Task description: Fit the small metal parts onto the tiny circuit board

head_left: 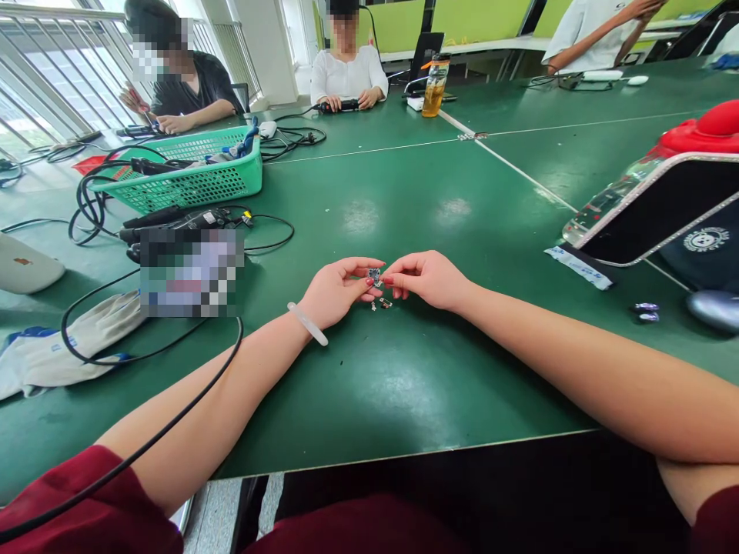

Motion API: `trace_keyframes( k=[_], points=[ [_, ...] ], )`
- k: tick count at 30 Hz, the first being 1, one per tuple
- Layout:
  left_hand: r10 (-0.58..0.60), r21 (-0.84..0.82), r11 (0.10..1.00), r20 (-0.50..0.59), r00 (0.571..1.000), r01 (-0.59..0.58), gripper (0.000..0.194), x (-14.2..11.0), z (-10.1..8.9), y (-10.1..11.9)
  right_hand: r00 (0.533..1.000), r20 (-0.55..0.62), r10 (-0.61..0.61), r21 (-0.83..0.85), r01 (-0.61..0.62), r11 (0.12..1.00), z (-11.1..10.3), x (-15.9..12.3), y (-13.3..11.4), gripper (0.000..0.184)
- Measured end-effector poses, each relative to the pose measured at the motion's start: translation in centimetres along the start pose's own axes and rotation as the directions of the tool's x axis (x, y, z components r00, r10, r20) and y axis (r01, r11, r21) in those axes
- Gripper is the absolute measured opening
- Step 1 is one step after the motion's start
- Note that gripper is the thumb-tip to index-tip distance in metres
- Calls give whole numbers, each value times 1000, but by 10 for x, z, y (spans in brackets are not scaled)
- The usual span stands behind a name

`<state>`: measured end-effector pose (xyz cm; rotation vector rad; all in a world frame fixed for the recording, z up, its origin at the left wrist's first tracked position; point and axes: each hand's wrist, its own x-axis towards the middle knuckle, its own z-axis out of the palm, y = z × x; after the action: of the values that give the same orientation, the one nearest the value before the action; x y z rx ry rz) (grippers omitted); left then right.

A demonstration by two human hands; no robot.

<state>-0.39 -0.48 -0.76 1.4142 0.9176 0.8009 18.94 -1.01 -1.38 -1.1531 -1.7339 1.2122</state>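
Between thumb and fingers, my left hand point(340, 292) pinches a small dark circuit board point(375, 275) dotted with silvery parts. My right hand point(430, 278) meets it from the other side, its thumb and forefinger pressed together at the board's right edge. Whatever those right fingertips hold is too small to make out. Just below the hands, a few tiny metal and dark pieces point(386, 303) lie on the green table point(404, 385). A pale bangle point(308, 324) circles my left wrist.
On the left are a green basket point(190, 181) of cables and tools, black devices point(185, 221), a work glove point(75, 342) and a black cable crossing my left arm. A propped phone point(663, 204), red-lidded bottle point(701, 127) and mouse point(716, 309) stand right. Several people sit beyond.
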Motion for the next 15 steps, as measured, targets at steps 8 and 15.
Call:
trace_keyframes(
  k=[8, 15],
  points=[
    [21, 75, 997, 20, 1000, -23, 46, -3, 0, 0, 994, -106, -37, -158, 20, 987, 2, -3, 1, 23],
    [40, 126, 991, -9, 999, -38, 36, -4, 3, 2, 980, -140, -144, -304, 96, 948, 6, -5, 4, 25]
  ],
)
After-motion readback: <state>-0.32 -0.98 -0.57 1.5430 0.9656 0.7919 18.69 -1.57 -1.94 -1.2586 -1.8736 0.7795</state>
